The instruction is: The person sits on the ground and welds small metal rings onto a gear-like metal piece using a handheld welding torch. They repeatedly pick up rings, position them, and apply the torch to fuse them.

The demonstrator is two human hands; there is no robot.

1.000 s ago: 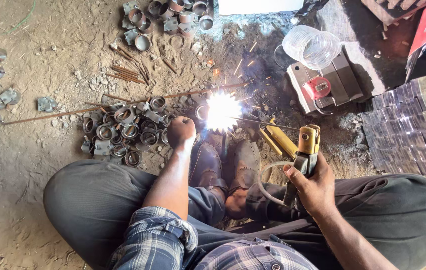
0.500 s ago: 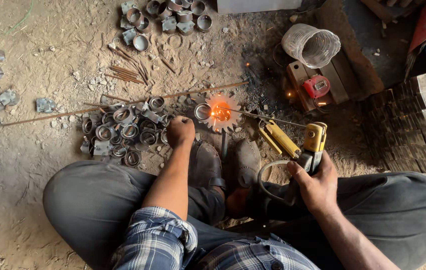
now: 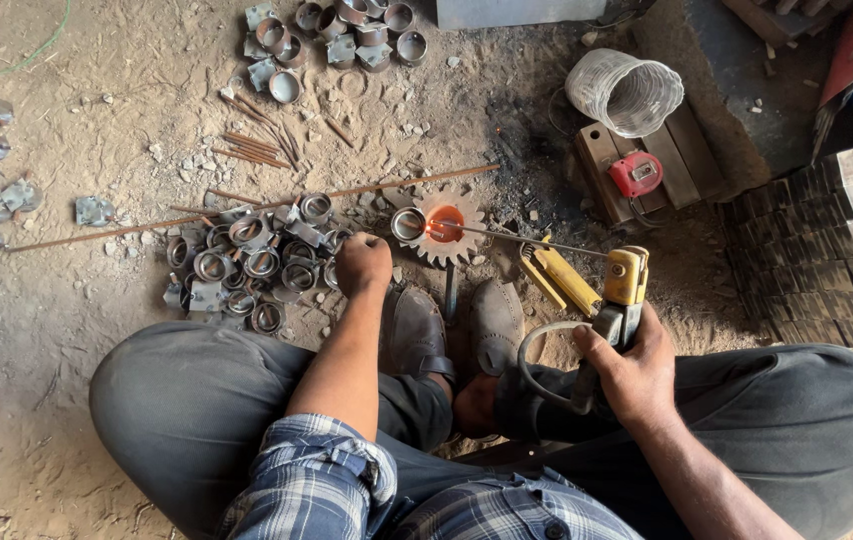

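**Glowing weld on the toothed disc, both hands down at the floor**

I look straight down at my own lap: I sit cross-legged on the dirt floor (image 3: pixel 67 380), dark shoes (image 3: pixel 457 330) pointing away from me. My left hand (image 3: pixel 363 265) reaches forward and is curled into a loose fist, knuckles up, just beside the toothed metal disc (image 3: pixel 445 222). I cannot tell whether its grip pinches anything, since the fingertips are tucked under.

My right hand (image 3: pixel 627 365) has its grip wrapped tight round the yellow electrode holder (image 3: pixel 625 290), with a thick cable (image 3: pixel 537 360) looping off towards my knee. From the holder a thin welding rod (image 3: pixel 517 238) runs leftward, and its tip meets the disc's centre, which glows orange. A small metal ring (image 3: pixel 408 223) sits touching the left edge of the disc.

Left of my fist lies a heap of metal rings and clips (image 3: pixel 247 270), close to the disc. A long thin rod (image 3: pixel 247 208) lies across the floor behind the heap. A second cluster of short metal cups (image 3: pixel 337 30) lies well apart at the top. On the right, a wooden block (image 3: pixel 647 170) carries a red switch box (image 3: pixel 637 172), with a coil of pale mesh (image 3: pixel 625 92) just behind it.
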